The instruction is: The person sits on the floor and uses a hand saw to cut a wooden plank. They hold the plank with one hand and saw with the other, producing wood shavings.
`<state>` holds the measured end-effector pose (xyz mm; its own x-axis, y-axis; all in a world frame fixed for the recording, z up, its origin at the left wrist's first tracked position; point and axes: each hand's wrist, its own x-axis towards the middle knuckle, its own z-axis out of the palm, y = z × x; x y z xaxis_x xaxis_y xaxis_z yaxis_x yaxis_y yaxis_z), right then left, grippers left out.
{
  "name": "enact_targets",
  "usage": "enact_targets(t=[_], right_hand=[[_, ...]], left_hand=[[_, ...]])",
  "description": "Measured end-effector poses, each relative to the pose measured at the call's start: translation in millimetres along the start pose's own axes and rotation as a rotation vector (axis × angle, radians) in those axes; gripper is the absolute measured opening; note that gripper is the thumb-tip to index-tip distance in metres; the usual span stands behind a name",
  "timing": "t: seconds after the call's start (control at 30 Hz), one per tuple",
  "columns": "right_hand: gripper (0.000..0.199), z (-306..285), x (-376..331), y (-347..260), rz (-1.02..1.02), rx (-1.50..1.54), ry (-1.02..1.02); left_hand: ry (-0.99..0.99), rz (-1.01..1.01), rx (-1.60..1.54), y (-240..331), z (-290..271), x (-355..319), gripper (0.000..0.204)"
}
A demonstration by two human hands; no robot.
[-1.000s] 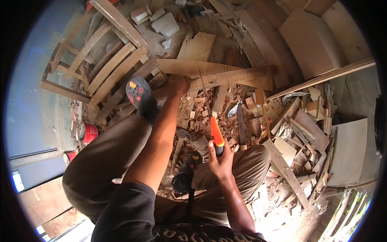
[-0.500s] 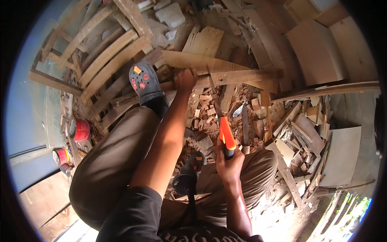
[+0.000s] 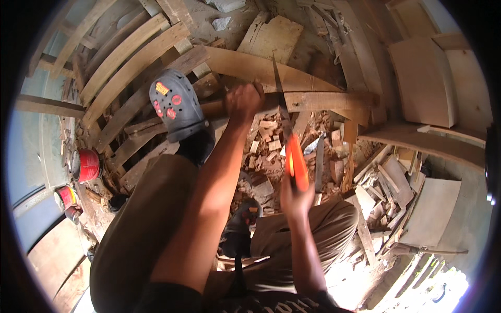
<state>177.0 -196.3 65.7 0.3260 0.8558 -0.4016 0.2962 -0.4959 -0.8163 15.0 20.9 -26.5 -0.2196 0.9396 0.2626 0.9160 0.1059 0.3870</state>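
Head view, saw (image 3: 286, 125) ahead of right grip (image 3: 297, 201), blade (image 3: 281, 96) across plank (image 3: 326, 100)

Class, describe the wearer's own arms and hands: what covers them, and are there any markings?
The left hand and right hand, the latter blurred, are both ungloved. The forearms are bare, with no watch or band visible. The left sleeve is short and dark; little of the right one shows. Pale lettering marks the dark shirt.
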Motion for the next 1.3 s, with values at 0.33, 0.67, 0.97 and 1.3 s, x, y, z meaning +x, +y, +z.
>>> enact_targets(t=[0.33, 0.67, 0.97, 1.3], right_hand=[[0.025, 23, 85, -56, -0.144, -0.067, -0.014], [0.023, 24, 85, -53, -0.095, 0.045, 0.008], [0.012, -42, -39, -11, -0.058, -0.09, -0.064], [0.013, -83, -90, 7, -0.287, -0.236, -0.064]], left_hand=[[-0.326, -0.03, 0.012, 26, -9, 7, 0.052], [-0.278, -0.006, -0.084, 27, -13, 7, 0.057], [-0.175, -0.069, 0.025, 20, -10, 3, 0.06], [-0.277, -0.132, 0.051, 21, -17, 14, 0.064]])
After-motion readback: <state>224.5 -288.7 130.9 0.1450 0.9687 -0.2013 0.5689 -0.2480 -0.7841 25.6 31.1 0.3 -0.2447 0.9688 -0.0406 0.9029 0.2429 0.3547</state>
